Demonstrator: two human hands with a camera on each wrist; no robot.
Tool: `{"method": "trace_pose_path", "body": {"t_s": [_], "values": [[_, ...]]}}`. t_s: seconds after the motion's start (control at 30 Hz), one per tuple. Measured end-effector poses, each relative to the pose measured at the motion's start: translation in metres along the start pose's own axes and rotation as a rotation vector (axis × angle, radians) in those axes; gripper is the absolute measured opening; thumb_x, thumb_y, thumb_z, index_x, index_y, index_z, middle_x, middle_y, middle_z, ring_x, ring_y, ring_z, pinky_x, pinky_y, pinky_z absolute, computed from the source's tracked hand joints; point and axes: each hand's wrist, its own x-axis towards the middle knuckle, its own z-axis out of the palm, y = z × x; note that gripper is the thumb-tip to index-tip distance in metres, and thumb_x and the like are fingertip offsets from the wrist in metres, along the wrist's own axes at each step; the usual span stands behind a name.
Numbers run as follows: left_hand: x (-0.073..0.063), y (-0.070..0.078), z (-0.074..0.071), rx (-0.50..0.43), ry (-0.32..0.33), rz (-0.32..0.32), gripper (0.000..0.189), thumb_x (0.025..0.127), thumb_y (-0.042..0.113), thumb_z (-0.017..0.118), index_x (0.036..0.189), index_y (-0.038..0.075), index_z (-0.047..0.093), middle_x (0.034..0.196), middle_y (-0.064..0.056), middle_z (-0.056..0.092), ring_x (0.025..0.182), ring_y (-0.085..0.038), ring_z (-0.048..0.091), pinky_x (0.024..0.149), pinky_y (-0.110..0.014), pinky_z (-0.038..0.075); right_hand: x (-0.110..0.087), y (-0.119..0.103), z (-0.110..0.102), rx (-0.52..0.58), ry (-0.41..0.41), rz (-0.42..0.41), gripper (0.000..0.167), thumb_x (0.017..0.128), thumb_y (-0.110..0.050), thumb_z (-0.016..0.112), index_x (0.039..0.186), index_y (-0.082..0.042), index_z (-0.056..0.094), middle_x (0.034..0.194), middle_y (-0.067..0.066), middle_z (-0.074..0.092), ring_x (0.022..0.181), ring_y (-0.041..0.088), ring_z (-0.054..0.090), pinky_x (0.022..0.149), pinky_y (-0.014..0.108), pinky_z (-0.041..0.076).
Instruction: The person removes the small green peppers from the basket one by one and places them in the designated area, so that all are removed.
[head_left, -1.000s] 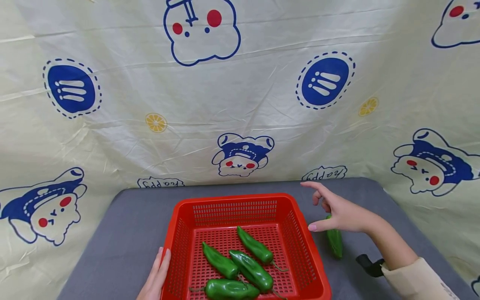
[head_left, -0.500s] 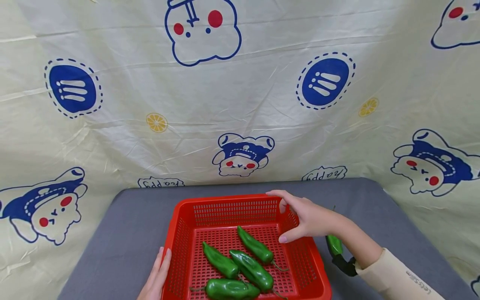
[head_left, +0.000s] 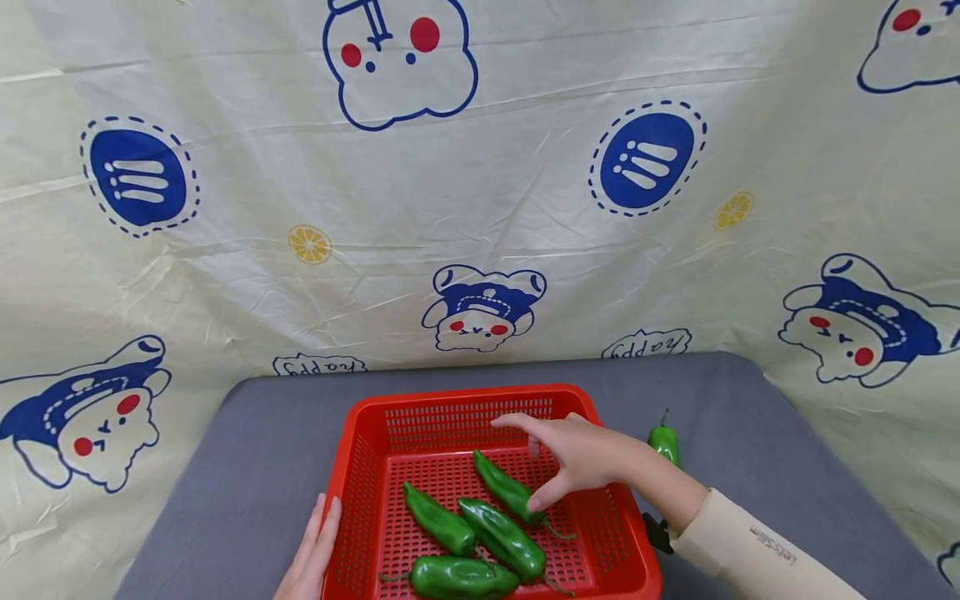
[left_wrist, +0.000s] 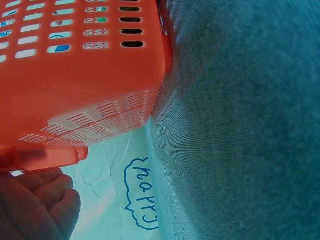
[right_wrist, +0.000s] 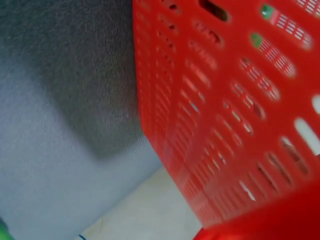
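Note:
A red plastic basket (head_left: 480, 398) stands on the table with several green peppers lying in it. My left hand (head_left: 309, 550) rests against the outside of its left wall, fingers fairly straight; the left wrist view shows fingertips (left_wrist: 65, 200) beside the rim. My right hand (head_left: 581, 454) reaches over the right rim into the basket, thumb and forefinger spread apart with nothing between them. The thumb overlaps the stem end of the upper right pepper (head_left: 501, 485). Below it are the left pepper (head_left: 438, 518), the middle pepper (head_left: 504, 542) and the front pepper (head_left: 465, 578).
One more green pepper (head_left: 663, 442) lies on the grey table (head_left: 258, 467) right of the basket, partly hidden by the right forearm. A black strap (head_left: 657, 532) shows at the right wrist. A printed white sheet (head_left: 510, 200) hangs behind the table.
My right hand has moved left from above the pepper outside, across the rim and over the peppers in the basket. The left hand and the peppers have stayed put.

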Motion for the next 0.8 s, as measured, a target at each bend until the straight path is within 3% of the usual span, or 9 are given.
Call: {"method": "trace_pose_path", "body": {"t_s": [0.17, 0.4, 0.57, 0.67, 0.8], "values": [[0.0, -0.001, 0.0, -0.012, -0.024, -0.012, 0.079, 0.097, 0.046, 0.058, 0.161, 0.024, 0.016, 0.166, 0.015, 0.003, 0.145, 0.012, 0.006, 0.1, -0.001, 0.015, 0.01, 0.0, 0.006, -0.035, -0.072, 0.012, 0.096, 0.072, -0.046, 0.087, 0.147, -0.053, 0.027, 0.129, -0.006, 0.063, 0.105, 0.018, 0.06, 0.09, 0.046, 0.044], [0.0, -0.002, 0.0, -0.006, -0.002, -0.005, 0.077, 0.098, 0.051, 0.052, 0.16, 0.021, 0.019, 0.167, 0.013, 0.006, 0.146, 0.011, 0.009, 0.101, -0.002, 0.018, 0.021, 0.006, 0.015, -0.024, -0.169, 0.055, 0.096, 0.071, -0.042, 0.088, 0.145, -0.055, 0.028, 0.09, -0.003, 0.066, 0.076, 0.008, 0.06, 0.068, 0.028, 0.048], [0.0, 0.0, -0.001, -0.008, -0.003, -0.015, 0.076, 0.098, 0.045, 0.056, 0.16, 0.023, 0.019, 0.166, 0.014, 0.006, 0.145, 0.012, 0.009, 0.1, -0.002, 0.017, 0.026, 0.01, 0.022, 0.007, -0.206, 0.038, 0.094, 0.072, -0.039, 0.088, 0.146, -0.05, 0.031, 0.085, -0.008, 0.065, 0.077, 0.005, 0.061, 0.071, 0.025, 0.049], [0.0, 0.001, -0.001, 0.004, 0.003, -0.01, 0.075, 0.098, 0.044, 0.055, 0.16, 0.022, 0.02, 0.166, 0.015, 0.007, 0.145, 0.011, 0.009, 0.101, -0.002, 0.017, 0.028, 0.011, 0.025, -0.003, -0.224, 0.027, 0.094, 0.072, -0.041, 0.088, 0.147, -0.048, 0.032, 0.093, -0.009, 0.065, 0.085, 0.006, 0.062, 0.079, 0.027, 0.05], [0.001, 0.001, 0.0, 0.023, 0.024, 0.016, 0.073, 0.099, 0.047, 0.053, 0.16, 0.021, 0.022, 0.166, 0.013, 0.01, 0.146, 0.01, 0.011, 0.103, -0.002, 0.016, 0.03, 0.013, 0.029, -0.029, -0.252, 0.045, 0.092, 0.071, -0.046, 0.088, 0.146, -0.052, 0.034, 0.121, -0.01, 0.061, 0.107, 0.007, 0.058, 0.096, 0.037, 0.049]]}}
